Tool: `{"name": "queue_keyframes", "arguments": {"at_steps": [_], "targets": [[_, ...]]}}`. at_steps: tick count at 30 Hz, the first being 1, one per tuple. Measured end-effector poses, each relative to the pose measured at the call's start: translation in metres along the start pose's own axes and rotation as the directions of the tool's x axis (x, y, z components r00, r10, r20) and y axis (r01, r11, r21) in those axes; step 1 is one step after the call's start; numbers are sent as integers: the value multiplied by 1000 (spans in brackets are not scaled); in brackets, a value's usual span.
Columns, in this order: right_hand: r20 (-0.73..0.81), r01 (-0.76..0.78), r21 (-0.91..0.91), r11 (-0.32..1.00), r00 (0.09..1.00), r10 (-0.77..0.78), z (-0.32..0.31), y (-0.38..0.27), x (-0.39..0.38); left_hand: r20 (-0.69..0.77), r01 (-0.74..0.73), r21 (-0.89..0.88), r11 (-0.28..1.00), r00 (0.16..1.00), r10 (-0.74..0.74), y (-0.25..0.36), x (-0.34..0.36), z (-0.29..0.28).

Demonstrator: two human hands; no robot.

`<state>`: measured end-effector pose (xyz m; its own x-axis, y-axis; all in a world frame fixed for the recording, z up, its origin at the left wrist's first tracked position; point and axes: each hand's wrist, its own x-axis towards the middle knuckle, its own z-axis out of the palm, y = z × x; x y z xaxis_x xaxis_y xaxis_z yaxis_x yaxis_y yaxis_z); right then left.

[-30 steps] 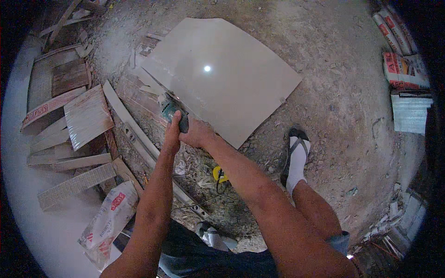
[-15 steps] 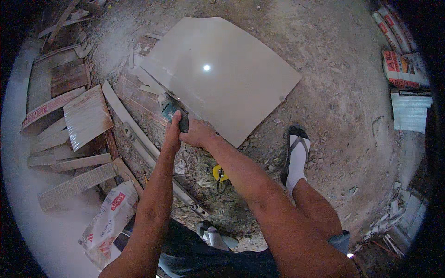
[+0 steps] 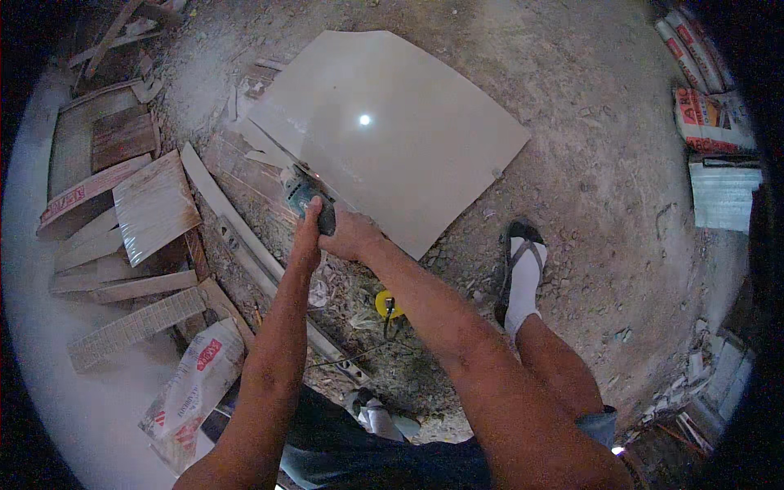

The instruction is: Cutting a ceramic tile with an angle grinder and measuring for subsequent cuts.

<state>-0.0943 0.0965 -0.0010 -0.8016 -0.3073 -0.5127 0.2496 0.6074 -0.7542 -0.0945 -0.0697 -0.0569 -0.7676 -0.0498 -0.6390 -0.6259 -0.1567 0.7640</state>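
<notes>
Both of my hands are closed around a blue-green angle grinder [image 3: 304, 193]. My left hand [image 3: 309, 233] wraps its near side with the thumb on top, and my right hand [image 3: 353, 235] grips the rear of the body from the right. The grinder's head is at the left edge of a large beige tile [image 3: 425, 122] lying on the ground. A narrow strip along that edge runs beside the grinder. The disc is mostly hidden by the tool. A bright light spot reflects off the tile's glossy face.
A long spirit level [image 3: 245, 253] lies left of my left forearm. Stacked tile boxes and boards [image 3: 155, 208] and a white bag [image 3: 196, 380] fill the left side. A yellow round thing [image 3: 386, 304] with a black cord rests under my right forearm. Bags [image 3: 712, 122] stand far right.
The grinder and both hands have shifted very slightly toward me and to the right along the tile's edge. The tile stays in place.
</notes>
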Motion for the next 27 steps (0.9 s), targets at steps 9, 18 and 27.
{"name": "queue_keyframes", "arguments": {"at_steps": [9,18,27], "targets": [[-7,4,13,1000,1000,-4,4,8,0,31,-35,15,999,999,34,2,-10,11],[-27,10,22,1000,1000,-10,0,7,-9,45,-20,-12,1000,999,21,-4,-9,12],[-51,11,25,1000,999,-10,5,13,-9,-14,10,11,1000,1000,-10,-4,-13,15]]}}
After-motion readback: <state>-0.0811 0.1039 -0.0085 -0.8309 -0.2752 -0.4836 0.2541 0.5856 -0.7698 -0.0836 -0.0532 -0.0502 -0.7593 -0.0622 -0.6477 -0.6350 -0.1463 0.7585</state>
